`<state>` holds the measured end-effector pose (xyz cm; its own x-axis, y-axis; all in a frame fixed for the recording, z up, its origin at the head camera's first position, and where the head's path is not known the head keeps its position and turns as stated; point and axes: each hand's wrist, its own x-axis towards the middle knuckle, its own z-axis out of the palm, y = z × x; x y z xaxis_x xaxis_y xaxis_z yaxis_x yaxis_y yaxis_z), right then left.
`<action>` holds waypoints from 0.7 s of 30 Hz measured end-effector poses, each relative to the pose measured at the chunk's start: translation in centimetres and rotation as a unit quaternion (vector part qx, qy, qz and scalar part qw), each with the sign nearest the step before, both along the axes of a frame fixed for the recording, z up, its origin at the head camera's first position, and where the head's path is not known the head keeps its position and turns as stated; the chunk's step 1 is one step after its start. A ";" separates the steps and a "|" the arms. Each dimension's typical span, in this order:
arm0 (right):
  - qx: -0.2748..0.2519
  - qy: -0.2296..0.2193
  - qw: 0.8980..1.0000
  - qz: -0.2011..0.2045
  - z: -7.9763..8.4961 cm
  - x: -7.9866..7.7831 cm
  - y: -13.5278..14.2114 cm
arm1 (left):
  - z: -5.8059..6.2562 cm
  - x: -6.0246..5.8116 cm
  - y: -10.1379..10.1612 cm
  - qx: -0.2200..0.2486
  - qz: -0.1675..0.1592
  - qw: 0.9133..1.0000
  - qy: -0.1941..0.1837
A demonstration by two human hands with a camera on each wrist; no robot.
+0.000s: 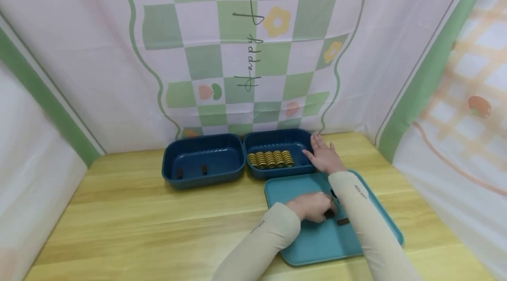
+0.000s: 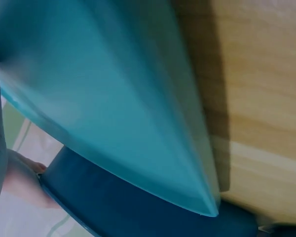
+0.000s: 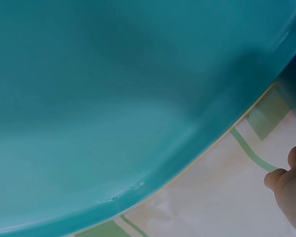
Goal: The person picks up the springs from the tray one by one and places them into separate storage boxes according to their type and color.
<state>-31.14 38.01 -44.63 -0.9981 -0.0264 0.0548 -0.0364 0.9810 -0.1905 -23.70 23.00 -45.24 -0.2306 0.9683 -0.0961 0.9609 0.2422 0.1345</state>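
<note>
Over the teal tray (image 1: pixel 309 241), my left hand (image 1: pixel 313 206) has curled fingers at a small dark brown piece (image 1: pixel 329 213) and appears to pinch it; the fingertips are partly hidden. A similar brown piece (image 1: pixel 343 221) lies just to its right, and a black item (image 1: pixel 333 193) shows partly behind the right sleeve. With fingers extended, my right hand (image 1: pixel 325 157) rests on the right end of a dark blue bin (image 1: pixel 277 135). Inside that bin, several gold-and-black ribbed pieces (image 1: pixel 270 159) lie side by side. In the right wrist view the right hand's fingers (image 3: pixel 292 185) touch the bin's edge.
Left of that bin, a second dark blue bin (image 1: pixel 206 181) holds two small dark brown pieces (image 1: pixel 204 169). Both bins stand at the back of the wooden table (image 1: pixel 158 228), against a printed curtain (image 1: pixel 198 21). The tray sits in front of the right bin.
</note>
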 end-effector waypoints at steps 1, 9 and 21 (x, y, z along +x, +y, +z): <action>0.000 0.000 1.000 0.000 0.0 0.0 0.0 | 0.0 -0.1 0.0 0.002 -0.001 1.000 -0.001; -0.005 0.006 1.000 0.001 0.2 0.2 -0.6 | 0.3 0.2 0.8 -0.024 0.003 1.000 -0.011; 0.000 0.002 1.000 0.001 -0.1 0.0 -0.1 | -0.6 0.1 0.2 0.036 -0.014 0.999 -0.016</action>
<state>-31.17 37.93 -44.72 -0.9979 -0.0276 0.0587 -0.0384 0.9808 -0.1913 -23.58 23.18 -45.86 -0.2014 0.9790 -0.0318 0.9621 0.2038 0.1813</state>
